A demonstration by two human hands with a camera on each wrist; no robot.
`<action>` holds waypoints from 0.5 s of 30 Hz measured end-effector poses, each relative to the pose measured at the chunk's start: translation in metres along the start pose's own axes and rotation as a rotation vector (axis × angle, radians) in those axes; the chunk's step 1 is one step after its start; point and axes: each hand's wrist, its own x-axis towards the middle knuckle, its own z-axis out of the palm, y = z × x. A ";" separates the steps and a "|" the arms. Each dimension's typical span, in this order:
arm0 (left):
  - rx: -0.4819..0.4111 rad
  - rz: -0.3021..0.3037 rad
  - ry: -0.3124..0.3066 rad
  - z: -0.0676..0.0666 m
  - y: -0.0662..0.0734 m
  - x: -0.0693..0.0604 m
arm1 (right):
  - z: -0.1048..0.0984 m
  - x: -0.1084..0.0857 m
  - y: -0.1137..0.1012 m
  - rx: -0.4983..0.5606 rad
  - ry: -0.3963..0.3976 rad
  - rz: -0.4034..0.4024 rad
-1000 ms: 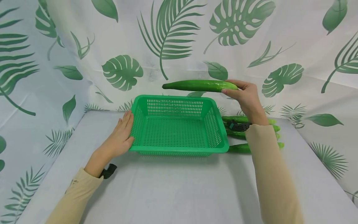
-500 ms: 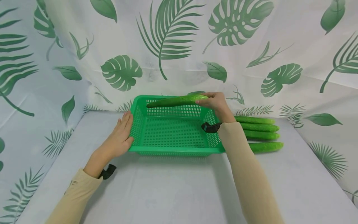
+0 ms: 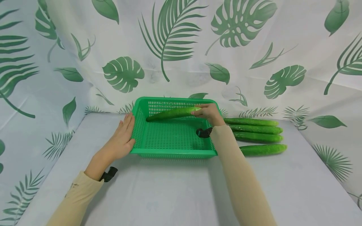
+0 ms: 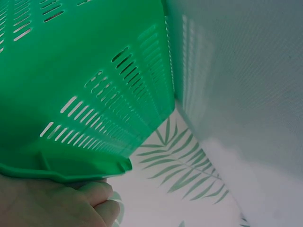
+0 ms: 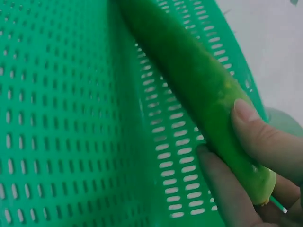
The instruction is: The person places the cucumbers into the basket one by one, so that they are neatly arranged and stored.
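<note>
Inside a green, rectangular, perforated plastic basket [image 3: 174,151] on the head cam, right hand [image 3: 210,112] grips a long green cucumber [image 3: 171,113] by its pale end; left hand [image 3: 120,138], fingers straight, touches the basket. Left wrist: knuckles at the rim [image 4: 59,177]. Right wrist: thumb [image 5: 267,141] and fingers pinching the cucumber.

Looking close along a green basket [image 4: 90,56], pierced in rows by narrow slots [image 4: 87,115], some bright, some dark. Touching its rim [image 4: 64,178] at lower left with the left hand [image 4: 54,203], visible only in part. Beyond the basket, at lower middle, a pale sheet [image 4: 147,196] printed with a green palm leaf [image 4: 189,165]. Down the right side, a greyish-white surface [image 4: 246,94], streaked near the basket with faint pale marks [image 4: 190,61].
</note>
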 end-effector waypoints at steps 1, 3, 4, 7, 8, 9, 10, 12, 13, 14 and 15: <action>-0.001 -0.001 -0.001 0.000 0.000 0.000 | 0.001 0.000 0.002 0.000 0.002 -0.006; -0.002 -0.007 -0.006 -0.001 0.000 -0.001 | 0.002 0.001 0.005 -0.053 0.010 -0.020; -0.001 -0.009 -0.007 -0.001 0.000 -0.001 | 0.003 0.001 0.006 -0.099 0.019 -0.025; 0.004 -0.010 -0.009 -0.001 0.000 -0.001 | 0.005 0.003 0.012 -0.274 0.041 -0.025; 0.005 -0.010 -0.009 -0.001 0.000 -0.001 | 0.005 0.004 0.013 -0.339 0.045 -0.020; 0.006 -0.009 -0.009 -0.001 0.000 -0.001 | 0.006 0.006 0.015 -0.391 0.051 -0.014; 0.006 -0.008 -0.008 0.000 0.000 0.000 | 0.006 0.006 0.016 -0.416 0.046 -0.008; 0.005 -0.009 -0.007 0.000 0.000 0.000 | 0.007 0.007 0.018 -0.443 0.034 0.002; 0.005 -0.009 -0.009 0.000 0.000 0.000 | 0.008 0.007 0.018 -0.437 0.030 0.008; 0.005 -0.010 -0.010 0.000 0.000 0.000 | 0.008 0.007 0.018 -0.434 0.030 0.011; 0.005 -0.010 -0.011 0.000 0.000 -0.001 | 0.009 0.006 0.018 -0.430 0.032 0.014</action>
